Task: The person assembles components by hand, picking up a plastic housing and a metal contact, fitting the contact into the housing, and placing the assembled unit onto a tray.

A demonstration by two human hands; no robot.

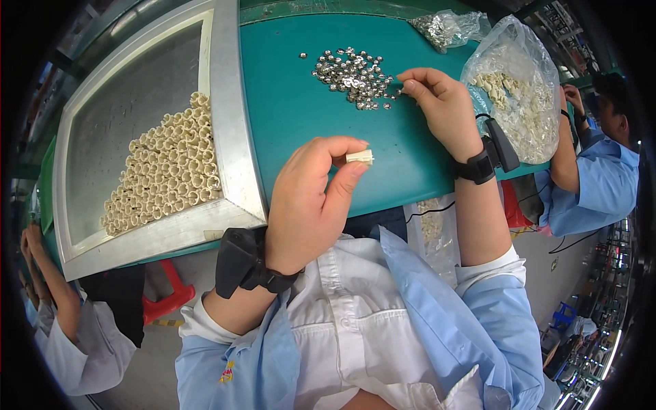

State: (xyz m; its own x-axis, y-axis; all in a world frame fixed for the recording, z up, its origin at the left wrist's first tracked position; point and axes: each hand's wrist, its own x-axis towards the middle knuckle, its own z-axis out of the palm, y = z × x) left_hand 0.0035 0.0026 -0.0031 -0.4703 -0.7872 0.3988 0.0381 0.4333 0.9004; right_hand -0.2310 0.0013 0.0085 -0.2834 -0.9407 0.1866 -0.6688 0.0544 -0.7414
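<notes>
My left hand (pixel 305 195) pinches a small cream-coloured plastic socket-like part (pixel 360 158) between thumb and forefinger, held above the green work surface. Off to the right, my right hand (pixel 443 109) is at the edge of a pile of small shiny metal caps (pixel 352 74). Its thumb and forefinger are closed around one small metal cap (pixel 400 91). A few loose caps lie just outside the pile near these fingertips. Both wrists wear black strapped devices.
On the left, a metal-framed tray (pixel 236 157) holds many upright cream ring-shaped parts (pixel 167 164). A clear bag of cream pieces (pixel 512 96) lies at the right, beside a smaller bag of metal pieces (pixel 443 31). Other people sit at both sides; a red stool (pixel 167 294) stands lower left.
</notes>
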